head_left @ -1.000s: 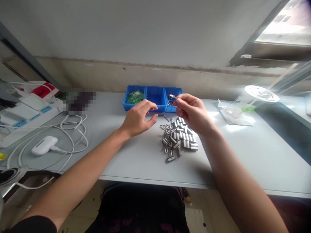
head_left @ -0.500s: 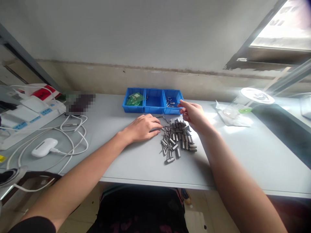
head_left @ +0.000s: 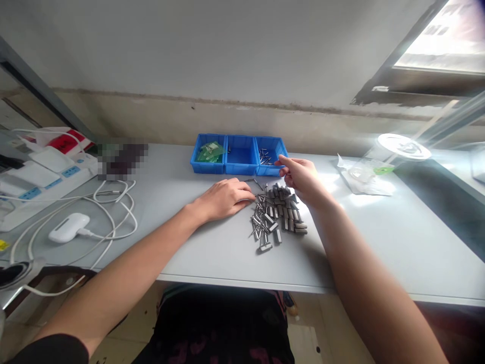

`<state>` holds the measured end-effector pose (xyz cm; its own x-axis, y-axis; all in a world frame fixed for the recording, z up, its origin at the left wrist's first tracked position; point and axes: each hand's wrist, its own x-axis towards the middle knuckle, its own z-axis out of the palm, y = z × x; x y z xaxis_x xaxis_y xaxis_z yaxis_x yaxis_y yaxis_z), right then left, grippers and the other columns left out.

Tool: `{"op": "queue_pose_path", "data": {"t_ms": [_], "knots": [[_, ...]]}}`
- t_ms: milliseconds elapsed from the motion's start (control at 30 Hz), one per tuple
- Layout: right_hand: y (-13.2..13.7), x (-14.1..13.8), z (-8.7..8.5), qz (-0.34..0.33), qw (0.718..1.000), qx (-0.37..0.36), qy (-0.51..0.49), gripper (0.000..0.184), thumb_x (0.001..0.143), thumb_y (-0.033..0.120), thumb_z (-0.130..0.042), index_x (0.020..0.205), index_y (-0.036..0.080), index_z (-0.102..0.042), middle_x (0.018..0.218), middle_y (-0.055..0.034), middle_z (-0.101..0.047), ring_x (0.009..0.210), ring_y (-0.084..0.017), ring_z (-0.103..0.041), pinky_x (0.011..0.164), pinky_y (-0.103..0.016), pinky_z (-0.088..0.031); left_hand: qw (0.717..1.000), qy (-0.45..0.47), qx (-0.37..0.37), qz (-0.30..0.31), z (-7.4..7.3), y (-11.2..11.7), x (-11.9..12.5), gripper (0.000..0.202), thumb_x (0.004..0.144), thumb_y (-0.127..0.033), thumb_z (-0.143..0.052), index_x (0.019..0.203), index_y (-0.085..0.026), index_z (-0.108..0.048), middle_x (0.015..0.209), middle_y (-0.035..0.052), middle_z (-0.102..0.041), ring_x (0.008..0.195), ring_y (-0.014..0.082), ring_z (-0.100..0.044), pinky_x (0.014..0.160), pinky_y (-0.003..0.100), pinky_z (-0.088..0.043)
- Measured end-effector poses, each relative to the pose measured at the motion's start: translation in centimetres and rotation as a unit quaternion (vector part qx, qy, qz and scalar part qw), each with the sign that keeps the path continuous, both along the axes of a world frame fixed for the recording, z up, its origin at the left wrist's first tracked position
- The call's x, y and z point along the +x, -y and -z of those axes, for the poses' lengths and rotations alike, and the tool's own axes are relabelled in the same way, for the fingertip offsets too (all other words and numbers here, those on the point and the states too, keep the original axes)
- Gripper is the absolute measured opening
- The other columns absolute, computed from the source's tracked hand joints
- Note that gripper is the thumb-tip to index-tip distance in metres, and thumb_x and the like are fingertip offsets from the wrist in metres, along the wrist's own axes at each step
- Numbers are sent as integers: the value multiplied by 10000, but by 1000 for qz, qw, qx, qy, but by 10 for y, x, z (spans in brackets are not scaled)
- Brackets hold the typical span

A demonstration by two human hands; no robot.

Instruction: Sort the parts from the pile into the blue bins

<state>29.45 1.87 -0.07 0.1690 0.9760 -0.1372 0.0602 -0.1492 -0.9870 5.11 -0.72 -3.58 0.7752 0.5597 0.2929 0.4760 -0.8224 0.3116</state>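
My left hand [head_left: 226, 198] lies palm down on the table, fingers stretched and slightly apart, fingertips at the edge of a heap of thin metal pins [head_left: 258, 222]. Right beside the pins are several short grey metal blocks [head_left: 290, 215], partly mixed with them. Over the front right edge of the right-hand blue bin [head_left: 273, 170] is my right hand [head_left: 300, 176]. Its thumb and fingers are closed in a pinch; whatever is between them, if anything, is hidden. A few small metal pins [head_left: 265, 156] lie inside that bin.
The left blue bin [head_left: 206, 168] holds green packets [head_left: 211, 151]; a middle blue bin [head_left: 241, 169] adjoins it. White cables, a white charging case [head_left: 69, 227] and a power strip [head_left: 49, 184] occupy the left. A plastic bag [head_left: 364, 177] and a round-lidded tub [head_left: 403, 146] stand right.
My left fingertips have slid slightly right, closer to the pins. The right hand stays in nearly the same place by the right-hand bin. The view has shifted a little.
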Motion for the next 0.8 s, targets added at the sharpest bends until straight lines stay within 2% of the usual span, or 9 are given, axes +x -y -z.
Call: {"op": "queue_pose_path", "data": {"t_ms": [333,500,600,700,800], "knots": [[4,-4,-7,-11,1000,18,-13,212,910,343,-724,862,137,-705,598,5,-547,426,-50,-332,397,-235,-196,1000,12,6,-23,3,-4,0,133,988,-155,-601,997,-193,-728,1000,47,-739,953,217,-664,819,348,-518],[9,-11,-7,-43,994,82,63,212,897,349,-705,828,150,-728,619,-12,-571,495,-77,-383,458,-258,-253,999,26,8,-36,0,-3,-1,163,940,-92,-583,1012,-192,-690,911,34,-715,878,205,-657,753,326,-494],[14,-15,-5,-64,978,131,147,221,895,370,-697,836,161,-736,643,-24,-606,538,-101,-427,494,-278,-292,997,62,4,-42,-6,-3,-5,183,899,-65,-585,1006,-196,-654,916,25,-706,871,186,-650,773,315,-494],[20,-20,-5,-134,949,182,218,203,911,362,-673,898,174,-748,717,-24,-644,607,-119,-472,553,-289,-349,991,114,11,-62,-11,-4,-8,171,913,-65,-553,1005,-200,-603,956,26,-686,868,166,-627,780,300,-487],[25,-24,-7,-204,924,206,249,209,942,355,-639,932,183,-758,823,-26,-677,689,-129,-505,627,-297,-390,982,165,37,-88,-13,-5,-10,149,955,-69,-515,993,-208,-554,938,19,-642,836,152,-581,747,286,-459]]}}
